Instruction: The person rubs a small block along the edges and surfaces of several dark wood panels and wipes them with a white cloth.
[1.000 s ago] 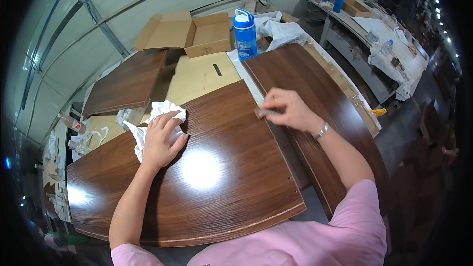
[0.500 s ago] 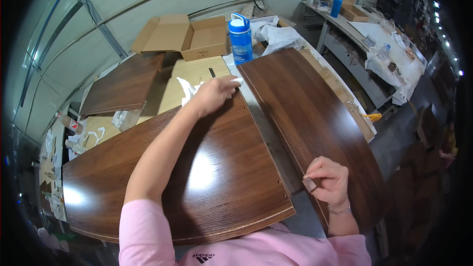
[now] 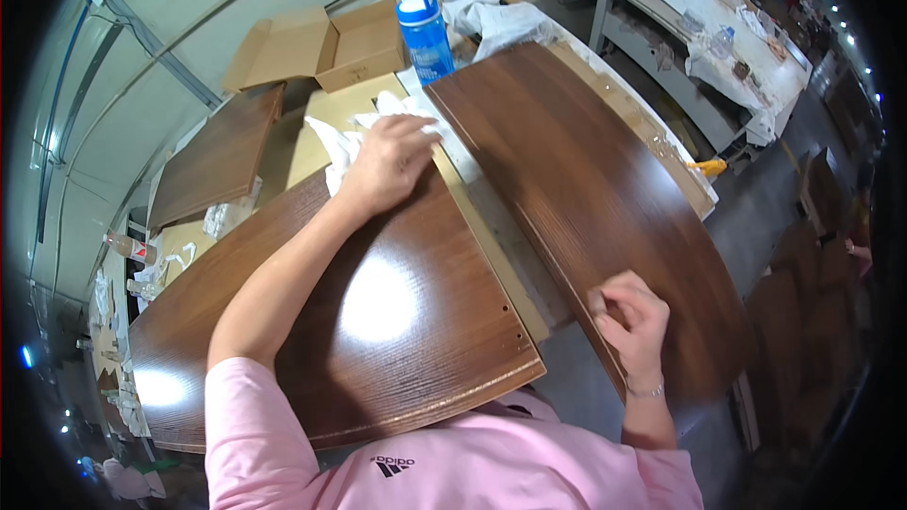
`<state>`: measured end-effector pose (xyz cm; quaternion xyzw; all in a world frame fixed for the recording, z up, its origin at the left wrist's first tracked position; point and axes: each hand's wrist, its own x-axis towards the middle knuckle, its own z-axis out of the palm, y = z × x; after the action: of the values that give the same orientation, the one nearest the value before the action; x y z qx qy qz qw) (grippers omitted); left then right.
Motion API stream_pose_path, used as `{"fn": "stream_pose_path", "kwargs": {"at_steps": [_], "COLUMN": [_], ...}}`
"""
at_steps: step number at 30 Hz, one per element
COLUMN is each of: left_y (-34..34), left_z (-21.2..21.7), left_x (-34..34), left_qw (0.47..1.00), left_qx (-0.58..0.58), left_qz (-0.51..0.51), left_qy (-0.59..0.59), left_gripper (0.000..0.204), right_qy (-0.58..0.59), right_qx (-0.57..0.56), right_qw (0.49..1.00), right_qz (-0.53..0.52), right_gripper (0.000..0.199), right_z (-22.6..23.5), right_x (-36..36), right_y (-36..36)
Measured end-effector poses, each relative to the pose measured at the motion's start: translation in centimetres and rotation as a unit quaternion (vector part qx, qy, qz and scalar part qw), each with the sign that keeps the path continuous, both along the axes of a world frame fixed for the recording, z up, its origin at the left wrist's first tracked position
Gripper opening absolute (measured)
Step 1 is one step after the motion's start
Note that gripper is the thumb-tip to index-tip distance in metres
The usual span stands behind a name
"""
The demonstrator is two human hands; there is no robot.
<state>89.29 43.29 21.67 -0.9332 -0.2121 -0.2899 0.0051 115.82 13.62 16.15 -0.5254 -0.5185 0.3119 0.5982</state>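
At the far corner of the left brown wood-grain panel (image 3: 283, 307), my left hand (image 3: 385, 165) is closed on a crumpled white cloth (image 3: 333, 144). White folds show on both sides of it; the fingertips are partly hidden. My right hand (image 3: 637, 319) pinches a small brownish-grey block-like piece (image 3: 596, 301) between thumb and fingers, slightly blurred. That hand is over the near part of the long right panel (image 3: 576, 170), close to its left edge. Small dark holes line the left panel's right edge near its front corner.
A blue bottle (image 3: 425, 38) stands beyond the panels, beside an open cardboard box (image 3: 364, 47). A smaller brown panel (image 3: 217, 156) lies at far left, near a bottle with brownish contents (image 3: 130, 247). A yellow-handled tool (image 3: 707, 167) lies at the right edge. Another worktable (image 3: 652, 47) stands back right.
The left panel has shifted away from the right panel, so a pale board strip shows between them. My left hand has drawn back slightly with the cloth. The view has shifted too.
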Motion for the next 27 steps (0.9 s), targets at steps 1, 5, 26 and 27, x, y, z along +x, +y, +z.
{"fn": "stream_pose_path", "kwargs": {"at_steps": [1,5,26,27], "left_y": [-2.5,-16.1,-10.1,-10.2], "left_z": [0.1,0.9,1.6,1.7], "left_x": [0.6,2.2,-15.5,-15.5], "left_qw": [0.997,0.942,0.960,0.958], "left_qx": [-0.041,-0.166,-0.068,-0.071], "left_qz": [-0.063,-0.290,0.272,0.277], "left_qy": [0.017,0.025,0.005,0.005], "left_gripper": [0.028,0.031,0.031,0.030], "right_qy": [0.016,0.114,-0.083,-0.097], "right_qx": [0.016,0.055,0.017,0.011], "right_qw": [1.000,0.992,0.962,0.960], "right_qz": [0.020,0.023,0.260,0.261], "right_gripper": [0.027,0.026,0.024,0.024], "right_z": [0.3,2.3,2.5,3.3], "right_x": [-0.5,-1.8,-6.5,-6.0], "right_y": [1.1,4.9,23.0,21.0]}}
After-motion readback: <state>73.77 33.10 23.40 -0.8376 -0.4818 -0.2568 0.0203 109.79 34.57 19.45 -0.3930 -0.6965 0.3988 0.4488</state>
